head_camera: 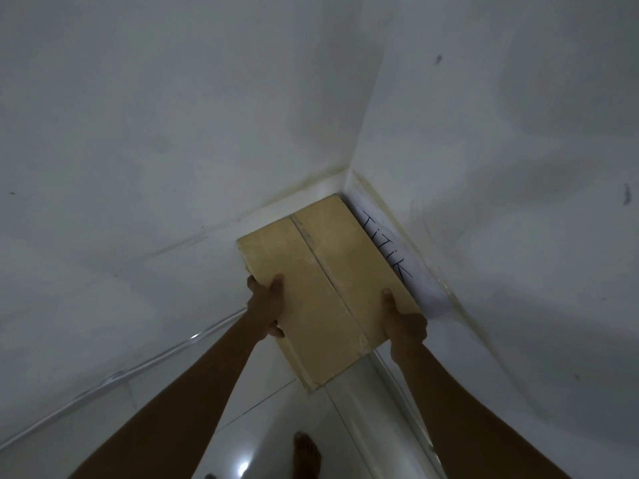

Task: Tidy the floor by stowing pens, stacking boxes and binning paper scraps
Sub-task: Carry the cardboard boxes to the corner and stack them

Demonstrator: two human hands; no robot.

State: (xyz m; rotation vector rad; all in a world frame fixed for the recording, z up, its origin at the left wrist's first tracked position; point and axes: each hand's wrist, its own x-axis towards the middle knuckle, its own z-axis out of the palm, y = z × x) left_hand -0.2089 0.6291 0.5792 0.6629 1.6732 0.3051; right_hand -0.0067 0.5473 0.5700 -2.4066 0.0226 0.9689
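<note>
A: Count?
B: Two walls (173,115), one corner. One cardboard box (328,288), one white sheet (390,247) lettered "TiTiK", one bare foot (306,451).
A: Clearance?
B: Box's far end sat in the corner, right edge beside the sheet. Open floor (262,420) lay nearer.
A: Hands?
B: Arms extended. Left hand (266,305) gripped the left edge, right hand (403,323) the near-right corner, thumbs on top.

Blocked: left wall (155,150) and right wall (501,133) meet ahead of me; my cardboard box (321,281) fills that corner, its right edge just beside a lettered paper sheet (397,257). Free: tiled floor (269,420) on my near side, bar my own foot (306,451).
</note>
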